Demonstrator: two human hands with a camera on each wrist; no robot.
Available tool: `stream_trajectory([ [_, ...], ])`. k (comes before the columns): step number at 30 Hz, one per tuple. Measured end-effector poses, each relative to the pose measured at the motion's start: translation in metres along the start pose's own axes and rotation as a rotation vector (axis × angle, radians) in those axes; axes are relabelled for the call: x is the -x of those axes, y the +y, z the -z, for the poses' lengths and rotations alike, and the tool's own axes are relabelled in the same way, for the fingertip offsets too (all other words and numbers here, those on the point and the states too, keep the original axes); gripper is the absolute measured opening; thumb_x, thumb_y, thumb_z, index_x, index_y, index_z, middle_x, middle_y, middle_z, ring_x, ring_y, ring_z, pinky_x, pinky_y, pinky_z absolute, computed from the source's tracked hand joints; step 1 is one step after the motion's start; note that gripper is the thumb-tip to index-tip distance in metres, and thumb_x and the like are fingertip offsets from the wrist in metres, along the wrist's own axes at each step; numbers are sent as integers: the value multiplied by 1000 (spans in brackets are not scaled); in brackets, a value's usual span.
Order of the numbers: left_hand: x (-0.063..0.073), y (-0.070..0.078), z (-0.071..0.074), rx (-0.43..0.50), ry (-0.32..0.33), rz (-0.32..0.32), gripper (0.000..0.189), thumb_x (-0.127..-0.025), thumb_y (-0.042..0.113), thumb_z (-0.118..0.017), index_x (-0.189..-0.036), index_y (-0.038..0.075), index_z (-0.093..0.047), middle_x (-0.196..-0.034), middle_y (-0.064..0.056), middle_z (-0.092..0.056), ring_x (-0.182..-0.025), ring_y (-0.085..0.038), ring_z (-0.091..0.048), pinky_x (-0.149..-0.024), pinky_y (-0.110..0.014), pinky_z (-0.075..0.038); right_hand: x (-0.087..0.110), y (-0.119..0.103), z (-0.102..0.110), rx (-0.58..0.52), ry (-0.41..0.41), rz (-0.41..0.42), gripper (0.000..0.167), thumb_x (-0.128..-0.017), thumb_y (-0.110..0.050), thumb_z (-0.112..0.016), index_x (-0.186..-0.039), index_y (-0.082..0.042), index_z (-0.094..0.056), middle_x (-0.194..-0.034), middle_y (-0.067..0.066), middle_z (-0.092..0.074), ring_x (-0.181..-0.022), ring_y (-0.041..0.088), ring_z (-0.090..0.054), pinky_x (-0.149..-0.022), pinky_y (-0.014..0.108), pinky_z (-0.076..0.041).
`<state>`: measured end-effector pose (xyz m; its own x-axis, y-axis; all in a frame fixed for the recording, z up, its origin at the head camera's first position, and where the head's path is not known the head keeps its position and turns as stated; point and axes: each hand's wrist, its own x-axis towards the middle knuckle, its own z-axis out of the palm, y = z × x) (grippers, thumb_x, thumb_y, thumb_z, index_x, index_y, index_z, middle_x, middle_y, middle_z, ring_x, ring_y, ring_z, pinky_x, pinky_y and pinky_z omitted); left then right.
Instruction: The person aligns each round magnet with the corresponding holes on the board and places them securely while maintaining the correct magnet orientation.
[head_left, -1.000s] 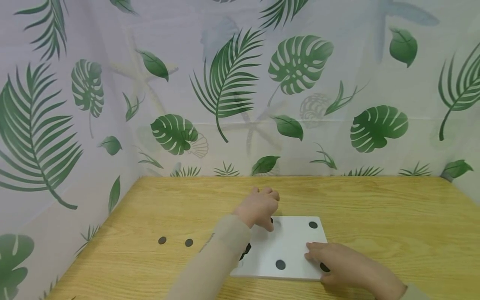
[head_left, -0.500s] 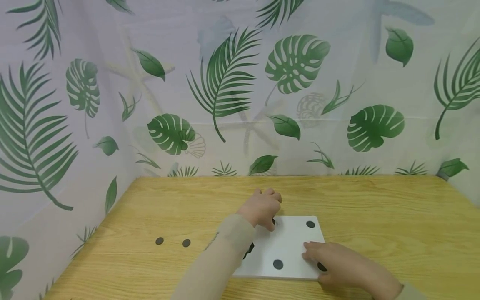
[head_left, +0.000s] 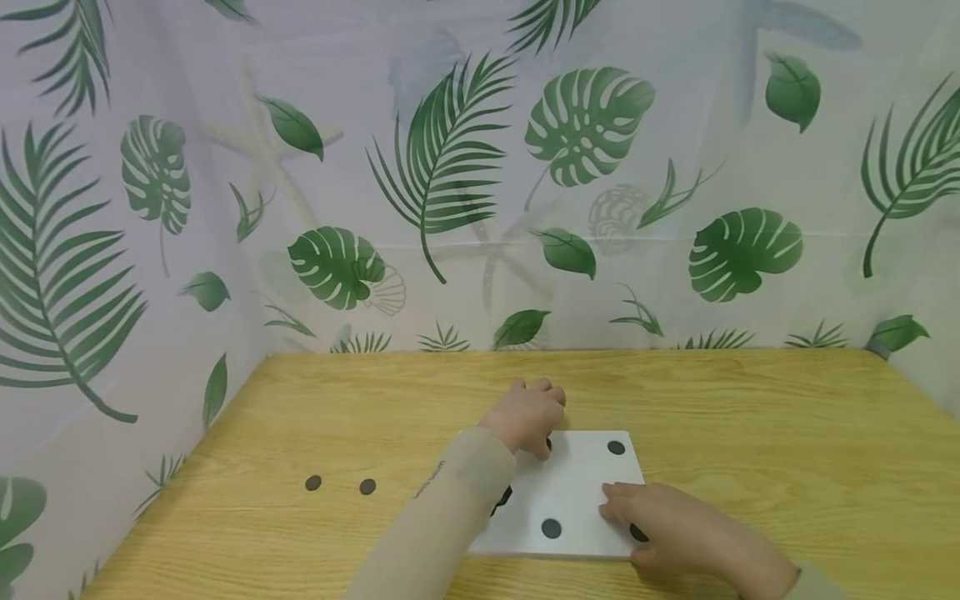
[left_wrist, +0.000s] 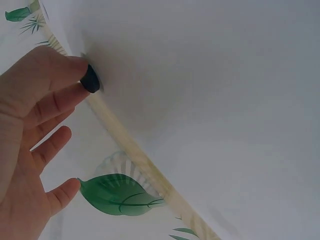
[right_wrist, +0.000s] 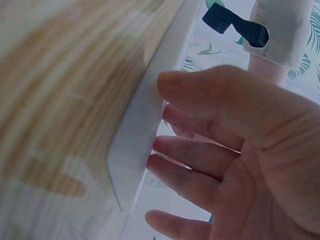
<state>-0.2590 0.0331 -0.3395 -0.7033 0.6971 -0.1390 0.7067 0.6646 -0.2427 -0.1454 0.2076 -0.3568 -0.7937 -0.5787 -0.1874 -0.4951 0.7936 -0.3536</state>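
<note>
A white board (head_left: pixel 573 487) lies on the table with several black round discs on it. My left hand (head_left: pixel 522 417) is over its far left corner. There its thumb and forefinger pinch a black disc (left_wrist: pixel 91 80) at the board's face, the other fingers spread apart. My right hand (head_left: pixel 663 521) rests on the near right corner, fingers relaxed on top and thumb (right_wrist: pixel 177 82) against the side edge. A disc (head_left: pixel 639 532) is partly hidden under it. Two more discs show fully, one at the far right (head_left: pixel 616 447) and one near the front edge (head_left: pixel 551 528).
Two loose black discs (head_left: pixel 313 482) (head_left: pixel 367 487) lie on the wooden table (head_left: pixel 337 408) left of the board. A leaf-print cloth (head_left: pixel 465 308) hangs behind and at the sides. My left forearm covers the board's left side; a dark device (right_wrist: pixel 235 25) is on that wrist.
The head view has turned slightly right. My left forearm has shifted a little right over the board, its hand staying at the same disc. The right hand keeps its place.
</note>
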Motion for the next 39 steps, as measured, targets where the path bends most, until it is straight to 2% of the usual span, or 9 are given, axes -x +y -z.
stream_trajectory([
  [18,-3,0,-3,6,-16,14,22,-74,32,-70,-95,26,-67,-112,8,-50,-102,-11,-41,-92,-37,-32,0,-1,0,4,-9,-12,41,-69,-9,-67,-109,-3,-61,-123,15,-50,-113,29,-45,-89,44,-36],
  [28,0,2,2,23,-16,17,20,-74,29,-70,-93,25,-67,-109,8,-51,-101,-10,-41,-93,-37,-31,0,-3,1,1,-8,-26,41,-68,-8,-67,-108,-3,-62,-123,15,-50,-113,28,-45,-89,44,-37],
  [39,-1,0,-4,2,-1,5,24,-74,31,-70,-97,25,-67,-109,7,-51,-100,-11,-42,-92,-38,-32,2,-3,1,11,5,-4,41,-69,-9,-68,-109,-2,-61,-123,15,-49,-114,29,-45,-89,45,-36],
])
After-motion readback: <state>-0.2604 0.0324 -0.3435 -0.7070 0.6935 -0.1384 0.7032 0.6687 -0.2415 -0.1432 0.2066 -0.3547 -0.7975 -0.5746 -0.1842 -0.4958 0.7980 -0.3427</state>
